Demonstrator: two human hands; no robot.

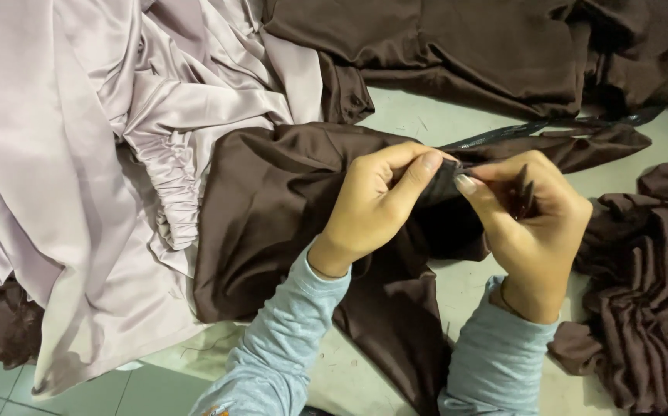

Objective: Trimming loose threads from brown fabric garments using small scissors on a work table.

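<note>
Your left hand [376, 208] and right hand [530, 223] meet over the middle of the table [426, 123], thumbs and forefingers of both pinching a fold of the brown cloth [272, 200] that spreads leftward beside the lilac cloth [80, 154]. A dark strip [503, 135] runs from the pinch to the far right. Keep both pinches close together and the edge taut between them, letting the loose bulk rest on the table.
</note>
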